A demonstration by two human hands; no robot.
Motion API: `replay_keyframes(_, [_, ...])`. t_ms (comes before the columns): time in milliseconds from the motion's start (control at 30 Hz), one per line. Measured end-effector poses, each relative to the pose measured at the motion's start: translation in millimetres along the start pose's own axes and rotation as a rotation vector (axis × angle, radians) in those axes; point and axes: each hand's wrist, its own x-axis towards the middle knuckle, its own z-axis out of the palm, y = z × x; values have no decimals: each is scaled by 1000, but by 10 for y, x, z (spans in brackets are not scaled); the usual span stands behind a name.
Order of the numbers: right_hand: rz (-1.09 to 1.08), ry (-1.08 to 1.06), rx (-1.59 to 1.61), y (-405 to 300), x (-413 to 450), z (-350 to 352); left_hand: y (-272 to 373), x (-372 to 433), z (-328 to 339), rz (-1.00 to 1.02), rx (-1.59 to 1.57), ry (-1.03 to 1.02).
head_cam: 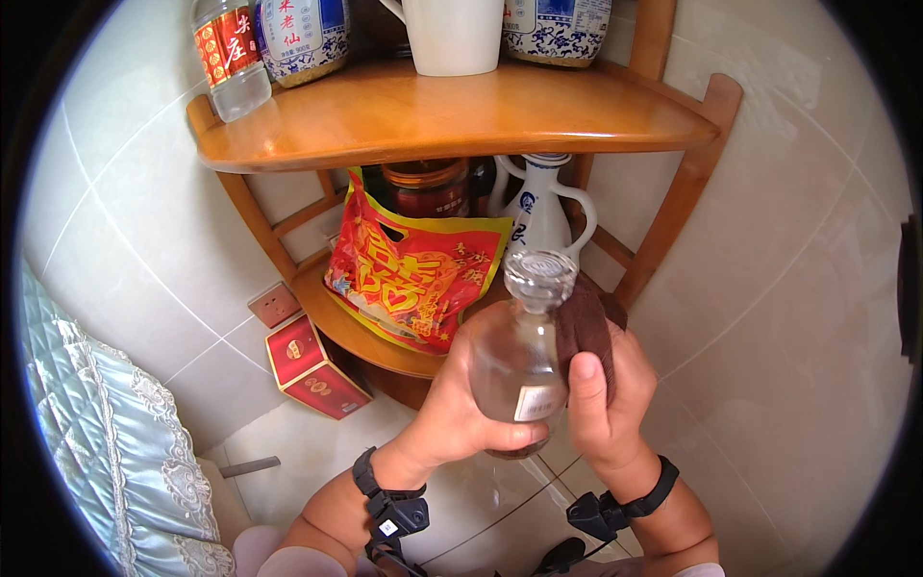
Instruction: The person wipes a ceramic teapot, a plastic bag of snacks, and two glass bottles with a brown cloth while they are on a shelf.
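A round clear glass bottle [513, 368] with a faceted stopper [541, 274] and a small white label is held in front of the corner shelf. My left hand [469, 404] wraps around the bottle's left side and lower part, the thumb across its front. In my right hand [613, 389] is a dark brown cloth [585, 324], pressed against the bottle's right side. Behind the bottle, on the lower shelf, stand a red and yellow plastic bag [411, 274] and a white ceramic jug with handles [542, 205]. The bottle hides some of my fingers.
The upper wooden shelf [461, 115] holds a clear plastic bottle [234, 65], a white mug [458, 36] and two blue-and-white jars [306, 43]. A red box [317, 368] sits low at the left, below a wall socket [274, 305]. Quilted light-blue fabric [94, 433] lies at the left edge.
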Motion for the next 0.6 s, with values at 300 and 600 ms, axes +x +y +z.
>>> replay_keyframes(300, [-434,-203,-624,-335,-35,213,-163,75,-107,227,485,60])
replay_keyframes(600, [-518,-176,-547,-68,98,119,30,-31,-34,35,150,134])
